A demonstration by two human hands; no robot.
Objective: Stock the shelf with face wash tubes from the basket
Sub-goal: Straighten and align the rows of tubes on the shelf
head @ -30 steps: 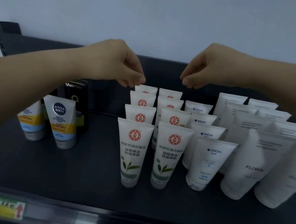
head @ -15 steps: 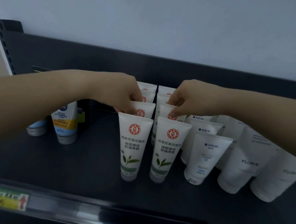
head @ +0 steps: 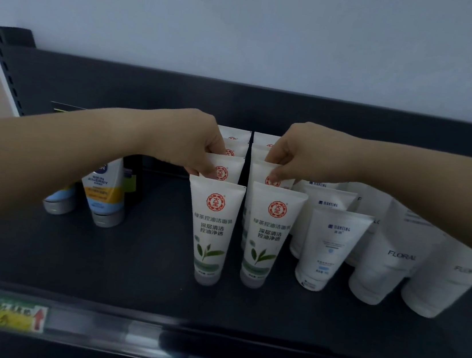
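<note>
We are pinching with our left hand [head: 185, 142] the top edge of the left second-row tube [head: 232, 170], and with our right hand [head: 304, 154] the right second-row tube [head: 259, 172], both standing upright behind the front tubes [head: 212, 230] on the dark shelf [head: 128, 255].

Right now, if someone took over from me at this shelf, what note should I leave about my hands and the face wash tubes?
Left hand: pinching the top of the left row's second tube.
Right hand: pinching the top of the right row's second tube.
Tubes: two green-leaf rows, four deep, standing cap-down on the shelf.
Done: both rows are filled.
Left: settle those two tubes and let go. The basket is out of view, so I cannot tell what remains.
</note>
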